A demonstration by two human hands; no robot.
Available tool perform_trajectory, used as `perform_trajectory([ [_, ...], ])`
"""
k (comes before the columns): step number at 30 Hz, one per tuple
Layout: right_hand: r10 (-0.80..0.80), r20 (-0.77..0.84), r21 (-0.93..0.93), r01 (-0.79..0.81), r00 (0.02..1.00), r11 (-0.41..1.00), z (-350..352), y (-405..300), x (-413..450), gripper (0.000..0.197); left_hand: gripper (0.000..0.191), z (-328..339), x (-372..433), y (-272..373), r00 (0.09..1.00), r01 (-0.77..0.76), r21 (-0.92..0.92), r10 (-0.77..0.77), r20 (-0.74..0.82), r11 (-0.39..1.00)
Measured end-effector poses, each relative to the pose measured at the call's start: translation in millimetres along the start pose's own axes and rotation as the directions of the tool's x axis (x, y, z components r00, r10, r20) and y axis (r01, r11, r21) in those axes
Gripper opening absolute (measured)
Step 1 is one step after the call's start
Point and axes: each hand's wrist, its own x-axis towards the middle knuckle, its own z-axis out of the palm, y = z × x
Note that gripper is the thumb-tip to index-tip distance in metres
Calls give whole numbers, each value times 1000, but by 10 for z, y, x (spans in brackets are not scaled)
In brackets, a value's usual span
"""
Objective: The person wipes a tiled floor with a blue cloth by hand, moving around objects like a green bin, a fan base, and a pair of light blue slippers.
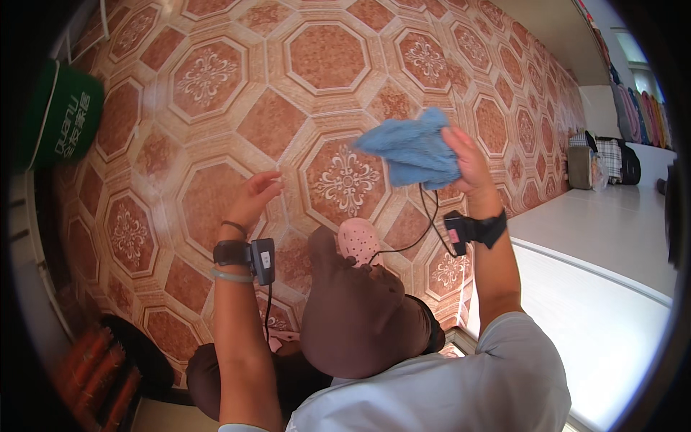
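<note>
A light blue fuzzy cloth [415, 148] hangs from my right hand [468, 162], raised above the patterned floor [326, 56]; its folds spread to the left of the fingers. My left hand [257, 198] is held out over the floor to the left, fingers slightly bent and apart, with nothing in it. Each wrist wears a black strap with a small box, the left one [262, 261] and the right one [454, 233], and a thin black cable runs from each. Below the hands are my knee in dark brown trousers and a pink perforated clog [359, 242].
A green bucket-like container [67, 116] bearing writing stands at the far left. A black and orange-red striped item [100, 372] is at the lower left. To the right runs a pale ledge [588, 232], with bags [609, 156] at its far end and hanging or stacked textiles [642, 116] behind.
</note>
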Motion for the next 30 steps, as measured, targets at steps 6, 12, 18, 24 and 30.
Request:
perform_trajectory([
  [6,-57,-233,-691,-124,971,712,-856,-93,-365,36,25,-507,236,-889,855,-1,192,100,-508,981],
  [12,-62,-456,-807,-384,888,449,-2237,1225,-355,58,26,-476,44,-829,660,268,379,118,-742,886],
  [18,-400,-647,-754,-467,649,462,-2666,1584,193,62,28,-426,45,-627,692,330,693,336,-639,640],
  [24,-512,-458,-864,-501,727,61,-1996,1559,658,55,34,81,692,-199,775,227,906,496,-391,358],
  [30,-342,-603,-771,-636,721,18,-2327,1360,453,53,44,570,1597,-14,824,56,944,518,-229,326],
])
